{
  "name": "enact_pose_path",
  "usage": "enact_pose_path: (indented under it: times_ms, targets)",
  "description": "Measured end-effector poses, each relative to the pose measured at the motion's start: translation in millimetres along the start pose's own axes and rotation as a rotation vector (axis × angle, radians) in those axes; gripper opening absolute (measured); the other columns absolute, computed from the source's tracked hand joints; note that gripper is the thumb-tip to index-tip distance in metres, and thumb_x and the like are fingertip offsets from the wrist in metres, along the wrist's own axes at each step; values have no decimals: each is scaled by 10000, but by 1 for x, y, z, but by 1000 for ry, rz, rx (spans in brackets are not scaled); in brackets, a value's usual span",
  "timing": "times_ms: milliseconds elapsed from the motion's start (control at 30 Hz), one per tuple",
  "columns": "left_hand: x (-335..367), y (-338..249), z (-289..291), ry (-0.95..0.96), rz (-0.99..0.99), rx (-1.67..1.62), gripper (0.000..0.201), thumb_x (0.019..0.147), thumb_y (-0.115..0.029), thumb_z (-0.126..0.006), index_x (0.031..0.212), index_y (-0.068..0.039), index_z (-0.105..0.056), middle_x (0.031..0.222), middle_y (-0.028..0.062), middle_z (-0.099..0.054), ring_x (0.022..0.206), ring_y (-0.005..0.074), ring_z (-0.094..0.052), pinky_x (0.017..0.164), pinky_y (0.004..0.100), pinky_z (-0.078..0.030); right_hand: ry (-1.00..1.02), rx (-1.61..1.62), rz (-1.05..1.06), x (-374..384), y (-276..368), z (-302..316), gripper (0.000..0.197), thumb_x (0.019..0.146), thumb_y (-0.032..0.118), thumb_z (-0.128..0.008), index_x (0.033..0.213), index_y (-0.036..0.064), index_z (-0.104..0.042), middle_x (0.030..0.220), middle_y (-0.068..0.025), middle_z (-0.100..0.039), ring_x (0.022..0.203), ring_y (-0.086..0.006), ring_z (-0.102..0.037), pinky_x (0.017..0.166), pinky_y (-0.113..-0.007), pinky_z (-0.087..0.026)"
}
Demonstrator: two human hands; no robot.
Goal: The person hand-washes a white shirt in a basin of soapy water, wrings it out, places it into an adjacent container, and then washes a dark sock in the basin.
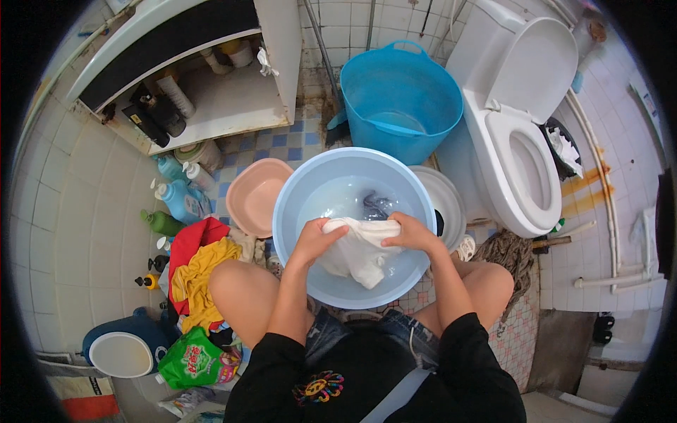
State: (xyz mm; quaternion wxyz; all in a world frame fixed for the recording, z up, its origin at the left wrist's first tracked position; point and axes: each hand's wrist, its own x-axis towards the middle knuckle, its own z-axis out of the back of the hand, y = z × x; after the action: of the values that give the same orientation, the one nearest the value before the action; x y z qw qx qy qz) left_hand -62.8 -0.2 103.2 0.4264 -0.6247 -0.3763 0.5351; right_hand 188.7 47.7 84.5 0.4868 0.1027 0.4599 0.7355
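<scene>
A wet white cloth garment [363, 247] hangs between my two hands over a light blue basin [285, 204] of water. My left hand [319, 241] pinches its upper left edge, and my right hand [412, 234] grips the upper right edge. The lower part of the garment droops toward the water; I cannot tell exactly where it meets the surface. Behind it a dark piece of cloth [377, 204] lies in the water. The garment's exact kind does not show.
To the basin's left are a pink basin [259, 197], several bottles [182, 201], red and yellow clothes [204, 271] and a green detergent bag [196, 359]. Beyond it stands a blue tub [402, 99]. A toilet [525, 162] and a mop head [504, 261] are at the right.
</scene>
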Motion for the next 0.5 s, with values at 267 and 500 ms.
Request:
enact_pose_path:
  times_ms: [267,500]
  targets:
    - [37,69,-32,-177,-52,-441,340,855,-240,-535,1087,4,-485,997,104,-570,847,164,-570,722,292,-475,-440,129,250,7,38,-50,298,712,18,-563,1007,-17,-535,1113,-155,-531,1010,-277,-525,840,-347,-404]
    - [28,81,-77,-38,122,-653,357,906,-258,-405,1195,-50,-415,1061,61,-515,929,152,-517,777,305,-445,-502,359,302,30,-11,-94,444,875,166,-405,1286,19,-322,1352,-148,-306,1259,-277,-282,1025,-330,-212]
